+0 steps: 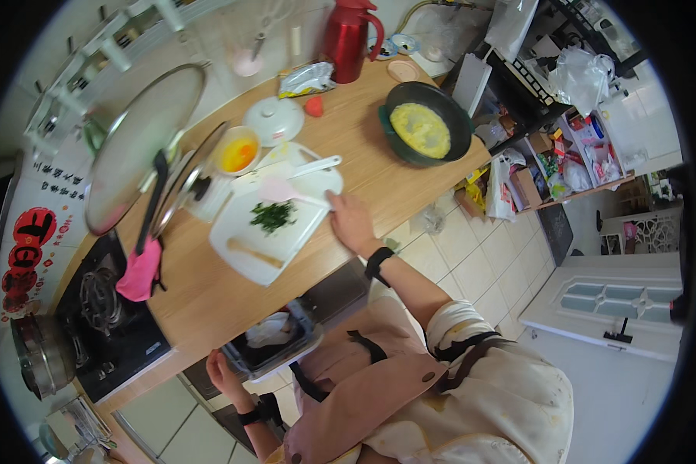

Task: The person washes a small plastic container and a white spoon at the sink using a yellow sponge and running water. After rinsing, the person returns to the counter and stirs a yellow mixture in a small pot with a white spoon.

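My right hand (352, 223) touches the right edge of a white cutting board (246, 261), close to the handle end of a pink spatula (275, 190); its grip is unclear. Chopped green herbs (272, 216) and a brown wooden-looking strip (255, 253) lie on the board. A white-handled utensil (316, 166) rests near its upper end. My left hand (226, 377) is at the counter's front edge, beside a dark bin (261, 359) with a bag inside, holding nothing visible. A bowl of raw egg (238, 152) stands behind the board. A dark green pan (409, 153) holds cooked egg (420, 130).
Glass lids (145, 145) stand at the left beside a black-handled utensil with a pink cloth (141, 272). A black gas hob (107, 325) is farther left. Behind are a white lidded pot (274, 119), foil packet (307, 79) and red jug (348, 43). Shelves (580, 151) stand right.
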Available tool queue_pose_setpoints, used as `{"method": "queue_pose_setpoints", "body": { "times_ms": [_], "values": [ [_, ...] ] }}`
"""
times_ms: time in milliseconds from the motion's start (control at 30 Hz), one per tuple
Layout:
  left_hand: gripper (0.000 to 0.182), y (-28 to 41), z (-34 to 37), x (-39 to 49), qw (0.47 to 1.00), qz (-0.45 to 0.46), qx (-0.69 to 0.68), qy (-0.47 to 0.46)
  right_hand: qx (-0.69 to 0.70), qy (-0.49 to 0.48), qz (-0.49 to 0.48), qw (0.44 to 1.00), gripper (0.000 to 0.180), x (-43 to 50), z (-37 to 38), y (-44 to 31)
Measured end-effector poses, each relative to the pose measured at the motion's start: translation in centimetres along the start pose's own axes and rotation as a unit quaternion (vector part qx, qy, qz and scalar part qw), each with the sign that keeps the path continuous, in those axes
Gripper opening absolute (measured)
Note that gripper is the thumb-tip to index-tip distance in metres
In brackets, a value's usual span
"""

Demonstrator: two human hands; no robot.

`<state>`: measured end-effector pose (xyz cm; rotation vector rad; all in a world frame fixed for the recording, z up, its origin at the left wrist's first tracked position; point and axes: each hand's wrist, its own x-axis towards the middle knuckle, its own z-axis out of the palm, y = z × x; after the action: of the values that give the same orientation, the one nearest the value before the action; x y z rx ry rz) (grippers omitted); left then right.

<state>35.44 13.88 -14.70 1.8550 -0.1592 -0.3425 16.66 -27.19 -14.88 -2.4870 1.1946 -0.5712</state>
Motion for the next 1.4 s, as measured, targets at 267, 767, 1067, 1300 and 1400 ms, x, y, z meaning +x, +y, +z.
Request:
{"method": "queue_pose_setpoints", "body": {
  "times_ms": [267,767,1067,1300,1400],
  "values": [
    [0.018,4.6,12.9,-11.8,0.992,-0.091,-0.026,0.087,0.191,-0.075,-0.06,0.977,0.038,-0.2,-10.5,5.4],
    [0.022,7.8,23.9,-11.7,0.998,-0.049,-0.039,0.013,-0.163,-0.075,-0.085,0.98,0.017,4.1,-33.0,21.5],
    [0.017,9.5,27.1,-15.9,0.986,-0.059,-0.082,0.131,-0.124,-0.169,-0.145,0.967,0.017,7.7,-29.2,24.0],
    [0.019,9.8,29.5,-19.4,0.981,-0.059,-0.083,0.165,-0.054,-0.141,-0.211,0.966,0.024,11.5,-27.1,25.0],
    [0.018,10.2,30.3,-20.3,0.974,-0.079,-0.102,0.185,-0.034,-0.127,-0.217,0.967,0.025,13.4,-26.3,25.2]
  ]
}}
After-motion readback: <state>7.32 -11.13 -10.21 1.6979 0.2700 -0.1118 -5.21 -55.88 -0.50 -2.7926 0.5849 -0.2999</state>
